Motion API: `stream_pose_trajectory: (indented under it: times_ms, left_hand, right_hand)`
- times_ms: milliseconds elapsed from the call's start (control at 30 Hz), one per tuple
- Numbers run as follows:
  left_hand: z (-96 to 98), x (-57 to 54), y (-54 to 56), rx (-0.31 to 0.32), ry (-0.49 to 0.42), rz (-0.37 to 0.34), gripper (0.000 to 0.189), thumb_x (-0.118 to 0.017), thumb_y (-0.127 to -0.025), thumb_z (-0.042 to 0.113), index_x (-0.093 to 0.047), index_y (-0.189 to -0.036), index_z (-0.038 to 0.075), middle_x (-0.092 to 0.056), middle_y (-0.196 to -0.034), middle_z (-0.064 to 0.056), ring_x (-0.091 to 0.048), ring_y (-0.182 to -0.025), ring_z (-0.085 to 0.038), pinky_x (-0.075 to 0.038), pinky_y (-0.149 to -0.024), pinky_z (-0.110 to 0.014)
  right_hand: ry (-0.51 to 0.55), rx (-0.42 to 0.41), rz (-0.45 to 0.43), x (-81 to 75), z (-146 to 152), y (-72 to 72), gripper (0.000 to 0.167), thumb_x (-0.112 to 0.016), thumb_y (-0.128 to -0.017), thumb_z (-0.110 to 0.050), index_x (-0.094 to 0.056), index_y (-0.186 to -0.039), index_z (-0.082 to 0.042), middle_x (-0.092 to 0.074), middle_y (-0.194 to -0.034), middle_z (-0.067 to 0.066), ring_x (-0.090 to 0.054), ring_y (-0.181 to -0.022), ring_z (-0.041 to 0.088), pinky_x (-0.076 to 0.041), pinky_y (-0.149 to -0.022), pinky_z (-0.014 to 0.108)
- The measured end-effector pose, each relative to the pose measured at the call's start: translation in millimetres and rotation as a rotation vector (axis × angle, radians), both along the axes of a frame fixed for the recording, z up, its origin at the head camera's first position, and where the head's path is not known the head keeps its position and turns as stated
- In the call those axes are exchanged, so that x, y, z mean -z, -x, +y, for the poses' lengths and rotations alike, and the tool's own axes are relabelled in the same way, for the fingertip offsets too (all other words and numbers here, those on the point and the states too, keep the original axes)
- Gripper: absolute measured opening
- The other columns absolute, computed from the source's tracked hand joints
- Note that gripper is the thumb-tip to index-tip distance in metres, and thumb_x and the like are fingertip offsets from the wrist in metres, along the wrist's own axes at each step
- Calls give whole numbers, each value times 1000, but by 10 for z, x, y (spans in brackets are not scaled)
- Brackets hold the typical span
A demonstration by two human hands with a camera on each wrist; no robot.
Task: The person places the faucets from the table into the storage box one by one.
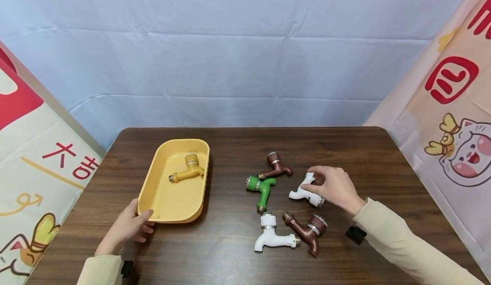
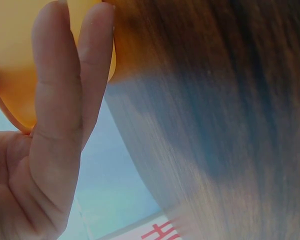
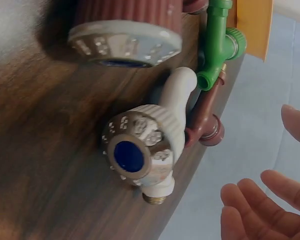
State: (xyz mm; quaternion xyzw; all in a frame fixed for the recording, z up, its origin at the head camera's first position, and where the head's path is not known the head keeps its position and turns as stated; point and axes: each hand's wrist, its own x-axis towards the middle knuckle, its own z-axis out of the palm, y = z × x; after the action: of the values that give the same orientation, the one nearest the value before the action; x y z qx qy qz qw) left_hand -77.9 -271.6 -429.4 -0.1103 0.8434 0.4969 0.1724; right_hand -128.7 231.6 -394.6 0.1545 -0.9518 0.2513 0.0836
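My left hand (image 1: 126, 226) holds the near left corner of a yellow plastic tray (image 1: 202, 210), thumb over the rim and fingers at the outer side. Inside the tray lies a yellow faucet (image 1: 188, 173). Farther right, my right hand (image 1: 336, 187) reaches over a white faucet (image 1: 304, 190), with thumb and fingers spread around it. The right wrist view shows a gap between the fingertips (image 3: 230, 192) and that white faucet (image 3: 140, 145), which lies on the table. In the left wrist view, straight fingers (image 2: 57, 75) rest against the tray.
Left of the right hand lie a green faucet (image 1: 263, 191) and a brown faucet (image 1: 275, 168). Nearer the front are another white faucet (image 1: 273, 238) and another brown faucet (image 1: 307, 233). The dark wooden table (image 1: 230, 148) ends at a pale blue cloth backdrop (image 1: 245, 71).
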Motion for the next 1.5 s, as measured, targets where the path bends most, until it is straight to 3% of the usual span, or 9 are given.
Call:
stream_pose_trajectory:
  times_ms: [300, 533, 700, 867, 1500]
  left_hand:
    - [-8, 16, 1, 9, 11, 1, 49, -45, -96, 18, -18, -132, -3, -60, -79, -15, -62, -67, -28, -51, -51, -41]
    - [-5, 43, -4, 16, 5, 13, 49, -46, -96, 18, -19, -131, -2, -60, -79, -15, -63, -67, -28, -51, -51, -41]
    - [3, 51, -8, 18, -3, 17, 49, -46, -96, 18, -19, -131, -2, -60, -79, -15, -62, -67, -28, -51, -51, -41]
    - [5, 49, -11, 15, -2, 13, 48, -47, -95, 17, -20, -132, -1, -60, -80, -16, -63, -68, -28, -51, -51, -41]
    - [-2, 32, 7, 12, 4, 28, 48, -46, -96, 18, -20, -131, -2, -60, -79, -15, -62, -67, -28, -51, -51, -41]
  right_hand:
    - [-37, 4, -40, 133, 66, 6, 43, -78, -69, -33, -68, -99, -4, -65, -77, 4, -54, -62, 11, -43, -54, 31]
    - [-83, 7, -87, 171, 111, -3, 45, -78, -67, -33, -67, -99, -4, -59, -70, 0, -44, -55, 8, -37, -48, 29]
    - [-112, 1, -142, 206, 150, -6, 47, -79, -67, -34, -66, -100, -4, -63, -77, 4, -50, -58, 11, -40, -49, 31]
    - [-136, -6, -181, 248, 177, -7, 49, -78, -68, -36, -66, -101, -3, -66, -88, 12, -61, -71, 23, -47, -57, 38]
    - [-170, 1, -252, 359, 165, 15, 57, -80, -65, -38, -64, -105, -1, -65, -93, 15, -59, -73, 24, -45, -54, 38]
